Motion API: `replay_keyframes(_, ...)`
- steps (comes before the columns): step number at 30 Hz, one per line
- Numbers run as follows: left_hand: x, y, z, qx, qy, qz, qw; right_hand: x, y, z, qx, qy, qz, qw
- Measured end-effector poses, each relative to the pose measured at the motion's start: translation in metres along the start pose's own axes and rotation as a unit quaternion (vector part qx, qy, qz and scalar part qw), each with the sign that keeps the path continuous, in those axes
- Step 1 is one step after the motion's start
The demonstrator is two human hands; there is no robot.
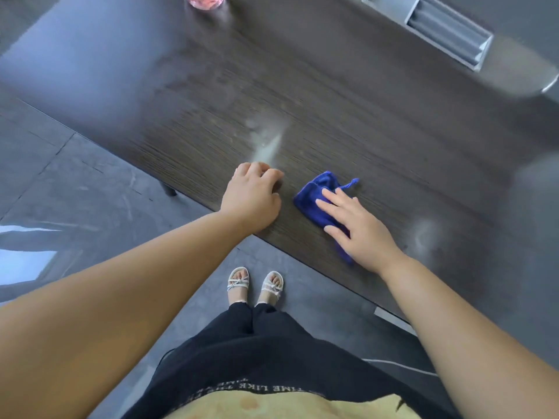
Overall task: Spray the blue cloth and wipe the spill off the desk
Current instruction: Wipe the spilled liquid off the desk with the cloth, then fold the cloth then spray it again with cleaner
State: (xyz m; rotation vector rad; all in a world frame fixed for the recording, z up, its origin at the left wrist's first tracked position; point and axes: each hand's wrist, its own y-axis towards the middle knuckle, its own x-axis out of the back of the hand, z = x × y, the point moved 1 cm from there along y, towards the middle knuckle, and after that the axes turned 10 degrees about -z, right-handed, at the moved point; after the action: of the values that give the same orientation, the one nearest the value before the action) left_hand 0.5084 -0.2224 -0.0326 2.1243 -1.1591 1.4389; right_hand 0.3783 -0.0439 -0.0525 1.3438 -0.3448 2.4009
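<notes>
— Where was the cloth found?
— The cloth (pixel 314 195) was seen crumpled on the surface (pixel 211 86), pinned under the fingers (pixel 328 198) of the right hand (pixel 360 228). Part of it was bunched up beyond the fingertips, and a thin tail of it was seen off to their right.

— How were those fingers held?
— They were laid out straight and spread wide, pressed flat on the cloth. Nothing was gripped by them.

— And the left hand?
— The left hand (pixel 252 204) was rested on the surface near its edge, just left of the cloth and apart from it. Its fingers (pixel 272 176) were loosely curled, with the tips set down on the surface. Nothing was seen to be held in them.

— Was the spill noted?
— A pale spill (pixel 266 140) was seen just beyond the left fingers, streaked away from their tips. A fainter smudge (pixel 423 237) was noted to the right of the right hand, behind its fingers.

— What else was recorded?
— Far beyond both sets of fingers, a pink thing (pixel 205 0) was cut off by the frame edge and too blurred to be told. A grey slotted tray (pixel 438 28) was seen far beyond the right fingers. Behind the fingers, below the arms, a grey tiled floor (pixel 60 192) and pale sandals (pixel 255 284) were seen.
</notes>
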Motion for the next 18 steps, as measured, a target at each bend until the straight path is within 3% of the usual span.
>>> replay_keyframes(3,-0.009,0.008,-0.022,-0.035,-0.017,-0.005,0.999,0.017,-0.012,0.006,-0.13,0.018,-0.147,0.98)
replay_keyframes(4,-0.014,0.011,-0.031,-0.061,-0.016,-0.003,0.998,0.019,-0.02,0.003,-0.175,0.001,-0.16,0.972)
replay_keyframes(7,-0.025,0.02,-0.049,-0.162,0.017,0.026,0.986,0.016,-0.038,-0.002,-0.265,-0.01,-0.098,0.959)
replay_keyframes(10,-0.034,0.029,-0.052,-0.237,0.104,0.094,0.961,0.014,-0.043,0.0,-0.291,-0.002,-0.098,0.952)
replay_keyframes(15,-0.03,0.037,-0.057,-0.274,0.185,0.089,0.939,0.012,-0.038,0.004,-0.348,0.008,-0.066,0.935)
replay_keyframes(18,-0.027,0.039,-0.065,-0.288,0.223,0.091,0.927,0.01,-0.044,0.007,-0.316,0.01,-0.079,0.945)
